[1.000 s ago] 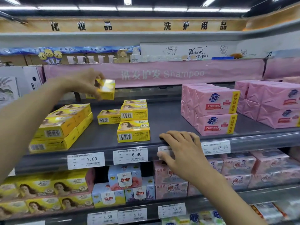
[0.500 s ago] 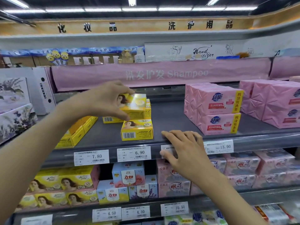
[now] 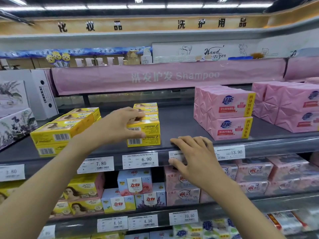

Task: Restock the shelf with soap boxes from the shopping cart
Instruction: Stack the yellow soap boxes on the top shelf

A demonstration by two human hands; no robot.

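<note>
Pinching top yellow soap box (image 3: 148, 125) in L hand (image 3: 117, 126), fingers over n thumb low, prob. to square it on box below (image 3: 146, 141), R hand (image 3: 195, 157) laid loose-fingered on shelf edge (image 3: 276, 140) for balance.

Open shelf (image 3: 177, 125) gap – between yellow boxes (image 3: 146, 133) and pink packs (image 3: 227, 114).

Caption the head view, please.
Left hand grips a yellow cardboard soap box atop another; right hand rests on grey shelf edge.

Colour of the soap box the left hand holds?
The soap box is yellow; head view.
</note>
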